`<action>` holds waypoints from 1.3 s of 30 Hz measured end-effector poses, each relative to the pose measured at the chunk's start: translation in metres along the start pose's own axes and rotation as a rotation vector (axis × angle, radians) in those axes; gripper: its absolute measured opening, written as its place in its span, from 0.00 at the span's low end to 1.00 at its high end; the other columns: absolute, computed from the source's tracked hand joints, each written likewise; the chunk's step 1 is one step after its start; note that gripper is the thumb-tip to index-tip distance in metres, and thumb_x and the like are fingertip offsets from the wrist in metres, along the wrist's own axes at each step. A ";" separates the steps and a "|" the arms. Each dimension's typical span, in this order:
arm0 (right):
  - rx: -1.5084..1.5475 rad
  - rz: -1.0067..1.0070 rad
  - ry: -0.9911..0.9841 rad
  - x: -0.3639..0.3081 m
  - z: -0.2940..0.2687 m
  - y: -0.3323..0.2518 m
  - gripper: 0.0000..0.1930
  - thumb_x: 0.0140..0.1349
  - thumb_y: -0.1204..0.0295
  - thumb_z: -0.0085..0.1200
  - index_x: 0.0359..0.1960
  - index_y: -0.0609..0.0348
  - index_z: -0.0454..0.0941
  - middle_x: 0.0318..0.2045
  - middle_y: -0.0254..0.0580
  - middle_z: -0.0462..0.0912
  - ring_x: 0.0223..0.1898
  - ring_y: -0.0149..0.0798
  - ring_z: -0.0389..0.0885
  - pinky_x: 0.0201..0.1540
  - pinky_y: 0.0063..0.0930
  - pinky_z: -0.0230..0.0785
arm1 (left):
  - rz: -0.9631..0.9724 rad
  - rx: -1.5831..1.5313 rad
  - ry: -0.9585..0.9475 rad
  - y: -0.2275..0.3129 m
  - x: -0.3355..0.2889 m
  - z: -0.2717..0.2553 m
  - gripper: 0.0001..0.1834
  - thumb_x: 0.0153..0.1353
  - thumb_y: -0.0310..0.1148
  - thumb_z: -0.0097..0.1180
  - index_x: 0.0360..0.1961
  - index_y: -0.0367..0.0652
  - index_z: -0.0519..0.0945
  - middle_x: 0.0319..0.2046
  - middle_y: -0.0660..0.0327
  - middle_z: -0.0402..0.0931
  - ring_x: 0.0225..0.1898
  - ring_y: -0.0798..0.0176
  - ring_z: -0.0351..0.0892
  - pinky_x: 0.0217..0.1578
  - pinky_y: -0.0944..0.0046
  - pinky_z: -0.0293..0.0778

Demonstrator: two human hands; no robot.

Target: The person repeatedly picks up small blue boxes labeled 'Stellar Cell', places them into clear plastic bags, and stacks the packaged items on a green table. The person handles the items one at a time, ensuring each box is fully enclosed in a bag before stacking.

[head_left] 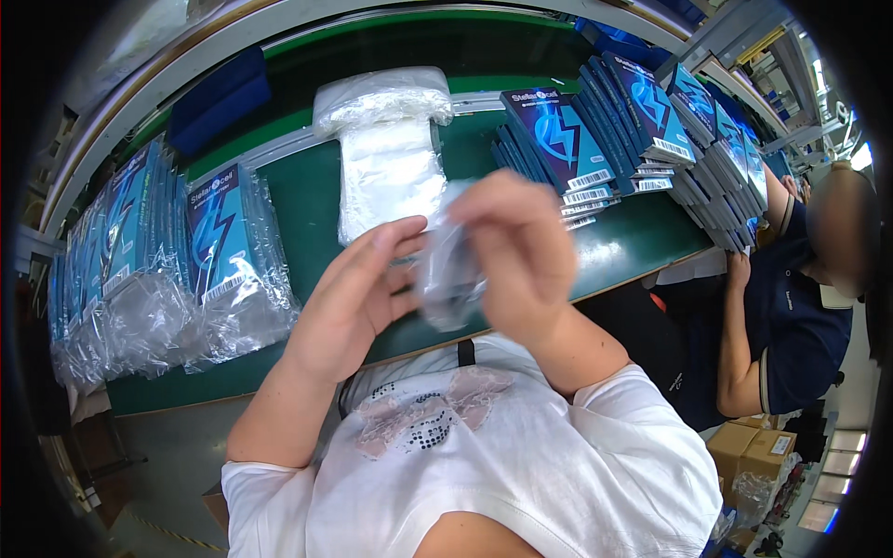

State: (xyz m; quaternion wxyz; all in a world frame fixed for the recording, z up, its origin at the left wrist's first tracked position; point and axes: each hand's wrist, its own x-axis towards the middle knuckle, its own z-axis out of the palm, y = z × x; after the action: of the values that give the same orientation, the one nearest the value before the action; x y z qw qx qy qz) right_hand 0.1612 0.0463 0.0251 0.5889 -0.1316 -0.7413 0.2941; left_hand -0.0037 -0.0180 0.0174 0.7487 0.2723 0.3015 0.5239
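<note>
A clear plastic bag [445, 270], smeared by motion, hangs between my hands above the near edge of the green table. My right hand [526, 246] is closed, its blurred fingers pinching the bag near the top. On the bag's other side my left hand [349, 293] is curved with fingers apart, the fingertips close to the plastic; whether they touch it I cannot tell. Beyond my hands lies a stack of clear plastic bags [389, 181], with a bulkier wrapped bundle [381, 98] at its far end.
Bagged blue boxes [228, 232] stand in rows at the left. Unbagged blue boxes [558, 139] are piled at the right. A blue bin [219, 102] sits at the far left. On the right a co-worker [781, 316] in a dark shirt reaches toward the piles; cardboard boxes [749, 451] lie behind.
</note>
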 end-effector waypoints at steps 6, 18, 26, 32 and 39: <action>0.202 -0.117 -0.417 -0.004 0.036 -0.012 0.20 0.50 0.76 0.55 0.48 0.59 0.78 0.33 0.42 0.78 0.35 0.45 0.77 0.37 0.33 0.68 | 0.407 0.702 0.211 0.008 -0.029 -0.011 0.27 0.59 0.37 0.50 0.58 0.32 0.67 0.55 0.47 0.69 0.55 0.56 0.72 0.54 0.60 0.68; -1.054 0.124 -0.052 0.038 -0.075 0.057 0.27 0.59 0.60 0.55 0.55 0.65 0.71 0.49 0.56 0.75 0.52 0.49 0.72 0.52 0.31 0.66 | 0.521 2.052 0.890 0.037 -0.045 -0.062 0.28 0.59 0.30 0.53 0.60 0.33 0.64 0.62 0.45 0.60 0.67 0.41 0.51 0.65 0.48 0.48; -1.321 0.353 -0.301 0.028 -0.073 0.069 0.28 0.52 0.56 0.60 0.49 0.67 0.76 0.48 0.61 0.74 0.51 0.55 0.72 0.54 0.42 0.66 | 0.593 1.898 0.031 -0.003 -0.012 -0.010 0.16 0.50 0.23 0.58 0.43 0.39 0.78 0.49 0.55 0.71 0.52 0.48 0.68 0.54 0.49 0.62; -0.990 0.159 -0.090 0.028 -0.067 0.033 0.30 0.45 0.59 0.65 0.51 0.61 0.77 0.45 0.49 0.76 0.43 0.43 0.77 0.47 0.32 0.71 | 0.585 1.766 0.120 -0.008 0.015 -0.025 0.10 0.52 0.17 0.53 0.37 0.33 0.78 0.31 0.52 0.69 0.32 0.52 0.74 0.34 0.59 0.71; 0.814 1.128 0.046 -0.011 -0.056 0.006 0.29 0.60 0.49 0.52 0.50 0.63 0.72 0.31 0.39 0.76 0.28 0.24 0.74 0.22 0.13 0.65 | 0.458 1.611 0.198 -0.007 0.015 -0.022 0.07 0.55 0.20 0.54 0.35 0.35 0.80 0.31 0.53 0.70 0.32 0.52 0.75 0.35 0.59 0.72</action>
State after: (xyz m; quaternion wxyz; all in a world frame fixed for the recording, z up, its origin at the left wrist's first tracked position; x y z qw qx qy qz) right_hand 0.2162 0.0606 0.0206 0.3641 -0.2717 -0.3780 0.8067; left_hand -0.0115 -0.0038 -0.0046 0.1711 0.7302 0.5848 0.3091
